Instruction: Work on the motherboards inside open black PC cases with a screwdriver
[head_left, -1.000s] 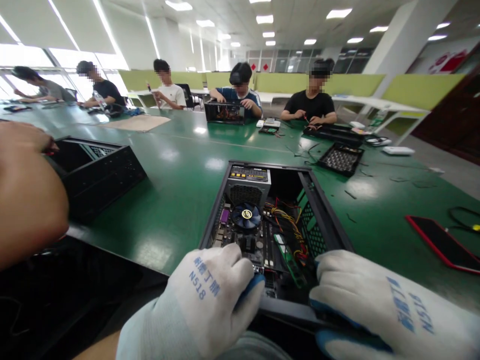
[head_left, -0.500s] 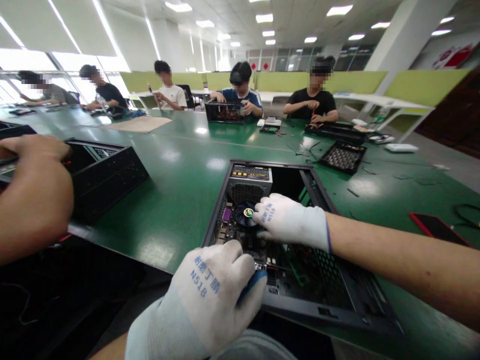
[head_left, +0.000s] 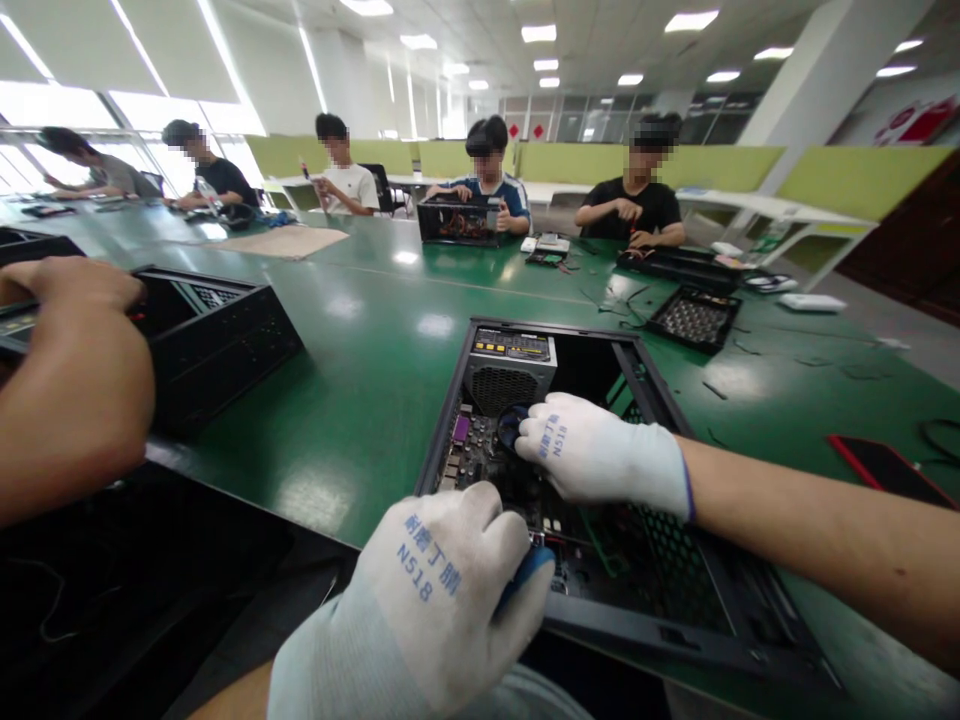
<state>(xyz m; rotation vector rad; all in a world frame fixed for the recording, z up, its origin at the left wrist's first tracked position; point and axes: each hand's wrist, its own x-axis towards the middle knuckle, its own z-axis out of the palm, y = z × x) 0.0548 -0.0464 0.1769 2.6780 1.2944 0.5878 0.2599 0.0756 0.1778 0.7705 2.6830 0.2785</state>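
Whereas half a second ago the CPU fan point(head_left: 508, 424) showed its yellow hub, the right hand point(head_left: 592, 455) has slid left over it, leaving only a dark edge visible. The fan sits inside the open computer case point(head_left: 444, 420) at the table's near middle, just in front of the power supply point(head_left: 510, 365). The right hand's fingers bend down onto the fan; whether they grip it cannot be told. The left hand point(head_left: 442, 590) stays clenched on the case's near rim. To the left, a co-worker's bare arm point(head_left: 67, 400) reaches to a second black case point(head_left: 225, 340); a red phone point(head_left: 885, 467) lies far right on the green table point(head_left: 375, 340).
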